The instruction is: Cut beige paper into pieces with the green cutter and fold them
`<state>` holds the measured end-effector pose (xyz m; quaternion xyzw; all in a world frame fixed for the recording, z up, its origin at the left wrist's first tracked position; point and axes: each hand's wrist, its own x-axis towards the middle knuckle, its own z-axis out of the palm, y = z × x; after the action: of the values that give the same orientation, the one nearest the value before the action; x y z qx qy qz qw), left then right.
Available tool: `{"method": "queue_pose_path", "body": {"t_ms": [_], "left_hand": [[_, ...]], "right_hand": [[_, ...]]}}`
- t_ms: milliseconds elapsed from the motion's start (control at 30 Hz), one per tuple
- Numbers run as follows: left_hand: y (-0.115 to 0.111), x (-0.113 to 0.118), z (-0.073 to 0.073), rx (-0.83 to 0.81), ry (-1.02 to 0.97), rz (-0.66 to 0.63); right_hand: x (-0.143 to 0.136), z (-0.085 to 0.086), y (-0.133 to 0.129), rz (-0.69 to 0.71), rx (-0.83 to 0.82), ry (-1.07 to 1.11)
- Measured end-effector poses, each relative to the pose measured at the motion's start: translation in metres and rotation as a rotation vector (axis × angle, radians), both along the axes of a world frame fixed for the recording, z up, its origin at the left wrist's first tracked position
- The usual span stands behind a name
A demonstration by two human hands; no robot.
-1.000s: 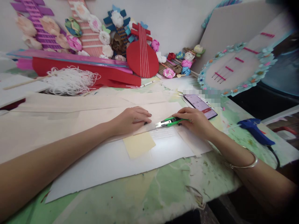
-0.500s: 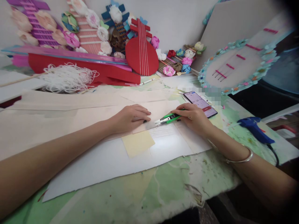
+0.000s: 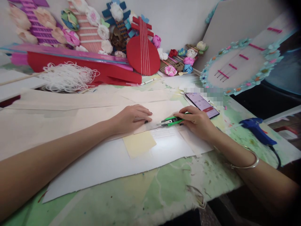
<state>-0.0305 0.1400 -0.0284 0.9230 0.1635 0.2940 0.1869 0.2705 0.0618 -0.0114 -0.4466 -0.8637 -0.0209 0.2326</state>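
A green-and-black utility knife (image 3: 169,121) is gripped in my right hand (image 3: 198,121), its blade end pointing left and resting at the edge of a cream sheet (image 3: 94,116). My left hand (image 3: 131,118) lies on that sheet just left of the blade, fingers stretched out and pressing down. Beneath the sheet is a white board (image 3: 94,168), showing along the near side. A pale yellow paper square (image 3: 139,144) rests on the board below my left hand. Whether the blade tip cuts into the sheet is too small to tell.
Beyond my right hand lies a phone (image 3: 202,105). A blue glue gun (image 3: 257,131) with a cable sits at the right. White string (image 3: 69,78) is heaped at the back left, near a red lute-shaped craft (image 3: 143,56) and several paper-flower pieces. A flower-edged panel (image 3: 242,69) leans at the right.
My right hand and the utility knife have shifted slightly to the right along the sheet's edge. My left hand has stayed in place.
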Motion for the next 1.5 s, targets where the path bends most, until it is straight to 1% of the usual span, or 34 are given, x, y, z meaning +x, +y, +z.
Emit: {"method": "queue_pose_path", "body": {"t_ms": [200,433,633,833,1000,1067,1167,1233,1300,1367,1500], "left_hand": [[0.001,-0.001,-0.001,0.035,-0.010,-0.010],[0.000,0.000,0.000,0.037,-0.003,-0.008],[0.000,0.000,0.000,0.034,0.006,-0.008],[-0.001,0.000,0.000,0.032,0.004,0.009],[-0.003,0.000,0.001,0.033,-0.002,0.040],[-0.004,0.000,0.001,0.045,-0.002,0.066],[-0.005,0.001,0.002,0.062,-0.004,0.169],[-0.005,0.002,0.004,0.050,0.010,0.241],[-0.006,0.003,0.006,0.025,0.042,0.286],[-0.006,0.003,0.007,-0.004,0.062,0.305],[-0.007,0.003,0.010,-0.051,0.049,0.304]], "right_hand": [[0.001,-0.001,-0.004,0.016,0.033,-0.011],[0.004,0.003,-0.021,-0.014,0.048,-0.058],[0.012,0.008,-0.033,-0.026,0.052,-0.085],[0.016,0.008,-0.042,-0.095,0.038,-0.097],[0.014,0.007,-0.041,-0.126,0.024,-0.080],[0.013,0.006,-0.040,-0.130,0.011,-0.072],[0.011,0.007,-0.037,-0.135,0.002,-0.067],[0.010,0.007,-0.036,-0.132,0.002,-0.068],[0.009,0.008,-0.036,-0.127,0.007,-0.070],[0.008,0.008,-0.035,-0.127,0.011,-0.073],[0.006,0.007,-0.032,-0.126,0.012,-0.058]]}}
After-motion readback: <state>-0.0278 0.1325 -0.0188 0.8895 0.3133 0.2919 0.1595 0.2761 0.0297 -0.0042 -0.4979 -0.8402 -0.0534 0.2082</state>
